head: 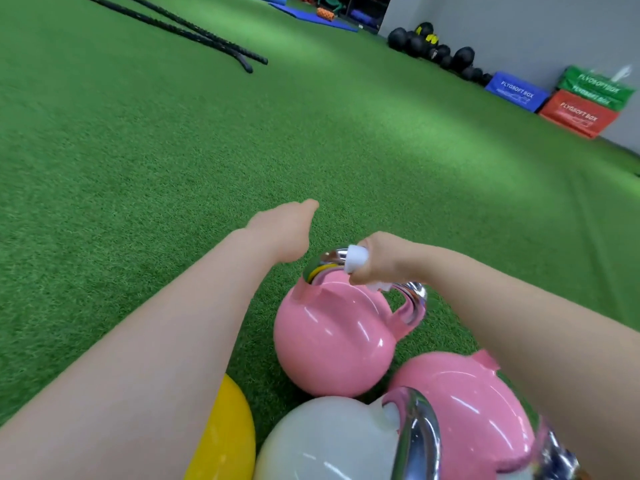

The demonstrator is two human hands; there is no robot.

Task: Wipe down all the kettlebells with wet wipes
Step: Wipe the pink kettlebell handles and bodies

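Head view shows our right hand (375,259) curled round a white wet wipe (356,258), its grip wrapped with the wipe over the chrome handle (414,296) of a pink kettlebell (332,337). That kettlebell stands on the green turf (173,161) just in front of us, tilted a little toward the left. Our left hand (287,230) hangs above the turf just left of the handle, touching nothing we can see; the fingers point away from us and are hidden, so we cannot tell whether its grip is wide or narrow.

Nearer to us, a second pink kettlebell (471,403) lies against the first, with a white kettlebell (322,441) beside it at the bottom edge. A chrome handle (419,434) crosses in front of these two; we cannot tell which it belongs to. A yellow kettlebell (225,434) peeks out from under our left forearm.

Farther off, two black ropes (194,32) lie on the turf at upper left. Along the grey wall at right sit black balls (429,46), then a blue box (516,95), and a green box (595,86) stacked on a red box (578,114).
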